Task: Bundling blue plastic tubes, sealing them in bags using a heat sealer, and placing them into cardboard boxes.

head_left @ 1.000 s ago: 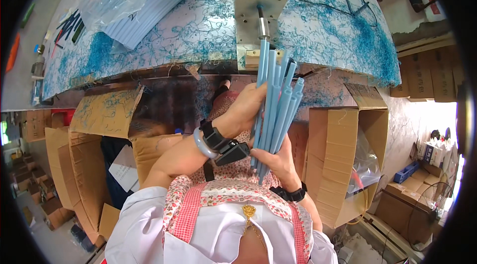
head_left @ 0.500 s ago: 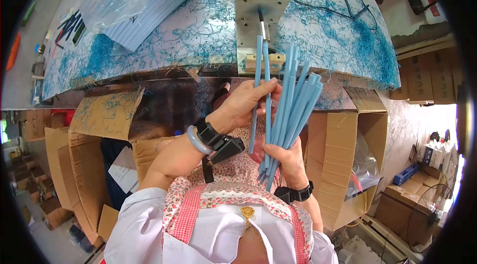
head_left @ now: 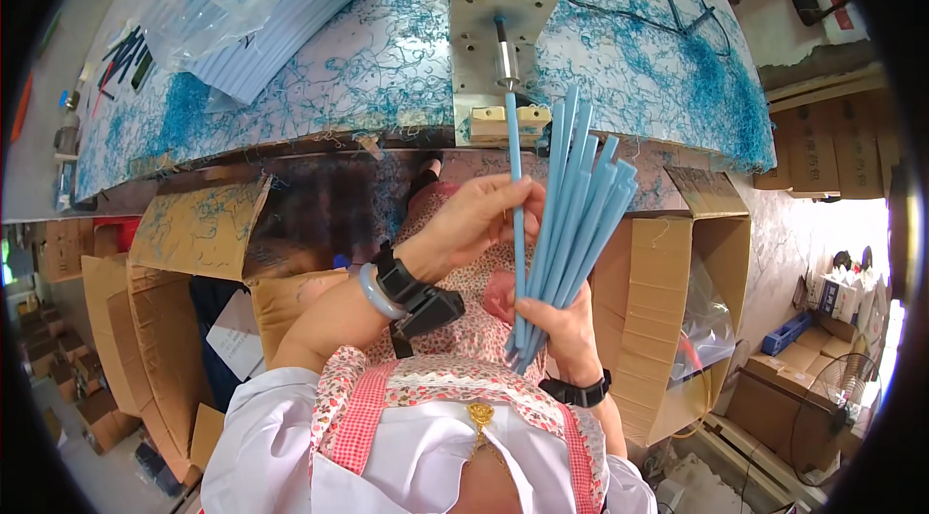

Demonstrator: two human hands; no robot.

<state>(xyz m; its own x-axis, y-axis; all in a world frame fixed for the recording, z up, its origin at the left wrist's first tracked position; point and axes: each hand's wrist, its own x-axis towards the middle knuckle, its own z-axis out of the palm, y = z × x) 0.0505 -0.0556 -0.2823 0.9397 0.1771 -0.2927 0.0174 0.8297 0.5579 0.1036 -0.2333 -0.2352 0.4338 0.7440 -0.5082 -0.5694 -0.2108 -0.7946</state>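
Observation:
My left hand pinches one slim light-blue stick between thumb and fingers. That stick stands nearly upright in the view, its far end at the tip of a metal spindle on a small machine. Its near end runs down to my right hand, which is closed around the lower part of a fanned bundle of similar sticks. Whether the sticks are hollow cannot be made out. Behind the single stick, a pale wooden block is fixed to the machine's metal plate.
Blue shavings cover the white tabletop. A large stack of light-blue sticks lies far left, partly under a clear plastic bag. Open cardboard boxes flank me, left and right. A black cable crosses the table.
Two sticks were at my left hand; only one shows there now. Its far end sits slightly lower and left, just below the spindle tip. My right hand still grips the bundle.

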